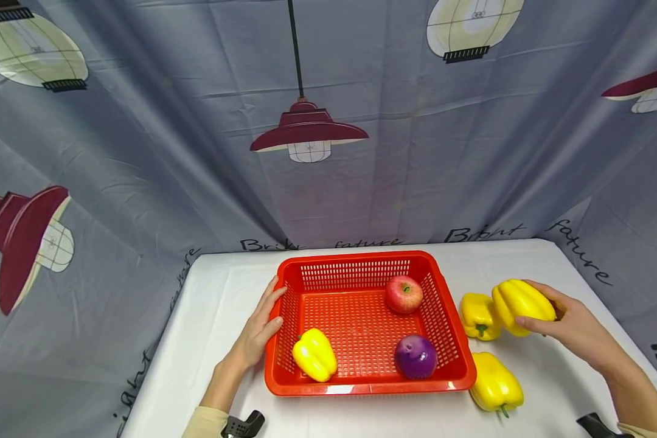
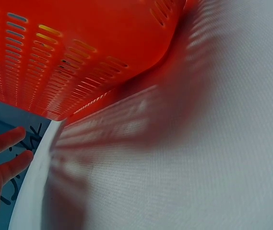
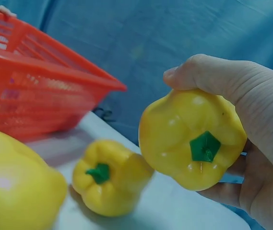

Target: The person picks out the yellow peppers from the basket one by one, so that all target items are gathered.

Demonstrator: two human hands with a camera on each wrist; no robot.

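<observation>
My right hand grips a yellow bell pepper above the table, right of the red basket. Its green stem faces the camera in the right wrist view, with the thumb over the top and fingers behind. Two more yellow peppers lie on the table beside the basket: one farther back, one nearer. Against the basket's left side rests my left hand, fingers extended along the rim. Inside the basket are a yellow pepper, an apple and a round purple vegetable or fruit.
A white cloth covers the table under the basket. Behind and at the sides hangs a grey curtain printed with lamps and lettering. Black wrist straps show on both arms.
</observation>
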